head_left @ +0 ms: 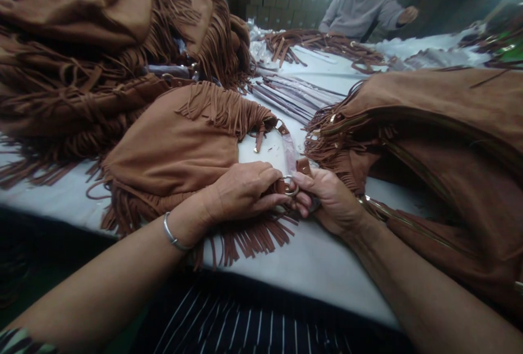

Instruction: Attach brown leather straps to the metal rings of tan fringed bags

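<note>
1 tan fringed suede handbag [183, 150]: we find it on the white table [327, 267], left of and beyond our fingers. 1 leather tab [281, 185]: pinched in our left hand [245, 190]. 1 metal ring [295, 191]: between our 2 hands' fingertips. 1 leather strap end [303, 166]: grasped in our right hand [330, 196]. 1 open-zipped fringed bag [457, 179]: right of our right fingers.

A metal ring [292, 195] on a fringed bag [175, 144] is being held between the left hand [245, 190] and the right hand [333, 199] near the front edge of the tabletop [327, 267], beside an open bag [441, 98]
</note>
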Demonstrator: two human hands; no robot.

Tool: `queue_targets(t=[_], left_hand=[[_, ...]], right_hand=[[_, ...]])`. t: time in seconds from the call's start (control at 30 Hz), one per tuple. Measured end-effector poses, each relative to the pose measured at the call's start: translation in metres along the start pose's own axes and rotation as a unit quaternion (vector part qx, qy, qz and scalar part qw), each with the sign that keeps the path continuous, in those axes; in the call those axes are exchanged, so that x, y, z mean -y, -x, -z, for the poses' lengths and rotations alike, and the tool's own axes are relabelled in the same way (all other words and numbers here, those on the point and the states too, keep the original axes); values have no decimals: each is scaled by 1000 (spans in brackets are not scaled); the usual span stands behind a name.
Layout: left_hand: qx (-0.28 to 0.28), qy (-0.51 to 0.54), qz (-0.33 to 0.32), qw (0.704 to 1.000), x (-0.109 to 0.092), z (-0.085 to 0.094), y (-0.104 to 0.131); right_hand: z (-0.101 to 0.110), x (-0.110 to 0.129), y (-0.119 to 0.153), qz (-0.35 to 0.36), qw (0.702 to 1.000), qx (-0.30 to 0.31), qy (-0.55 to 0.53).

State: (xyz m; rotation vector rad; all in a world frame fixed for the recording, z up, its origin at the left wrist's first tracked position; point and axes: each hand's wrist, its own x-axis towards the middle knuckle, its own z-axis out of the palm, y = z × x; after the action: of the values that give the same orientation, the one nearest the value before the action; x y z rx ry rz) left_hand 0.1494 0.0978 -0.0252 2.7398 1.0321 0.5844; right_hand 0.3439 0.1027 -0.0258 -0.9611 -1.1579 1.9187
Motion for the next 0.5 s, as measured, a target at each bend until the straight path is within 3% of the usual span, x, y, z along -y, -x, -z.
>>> queue_targets(t=[0.07, 0.2, 0.3, 0.5], left_hand=[[-1, 7, 3, 1000, 0, 0, 0], [-53, 45, 31, 997, -1, -1, 0], [-88, 62, 39, 993, 0, -1, 0], [-62, 95, 10, 993, 1, 2, -1]], right_hand=[[-2, -2, 1, 19, 1000, -1, 2], [-20, -14, 2, 107, 990, -78, -55], [-26, -18, 2, 126, 983, -109, -74], [-7, -5, 0, 49, 998, -26, -39]])
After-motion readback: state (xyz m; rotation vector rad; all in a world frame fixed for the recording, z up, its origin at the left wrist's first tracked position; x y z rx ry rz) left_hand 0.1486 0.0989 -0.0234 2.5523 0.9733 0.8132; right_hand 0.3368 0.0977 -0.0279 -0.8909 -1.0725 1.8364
